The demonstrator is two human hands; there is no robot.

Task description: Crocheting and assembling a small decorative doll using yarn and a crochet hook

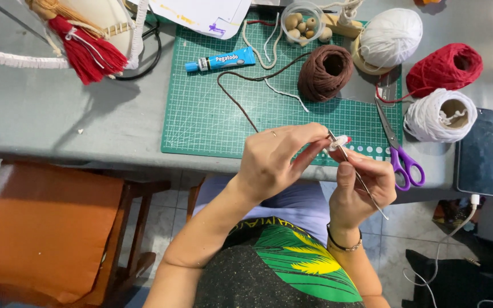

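Above the front edge of the green cutting mat [212, 122] on the counter [58, 114], the left hand [275, 159] is pinching a small white-and-red piece [338, 141] while the right hand [360, 191] is gripping a thin metal crochet hook [356, 174], its shaft slanting up-left into the piece.

My left hand [275, 157] covers most of the small white piece [338, 141] I pinch. At the desk's [58, 122] far left corner, the fringed hoop [7, 57] is cut off.

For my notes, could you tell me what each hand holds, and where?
Right hand grips a thin metal hook mid-shaft; left hand pinches a small white piece at its edge.
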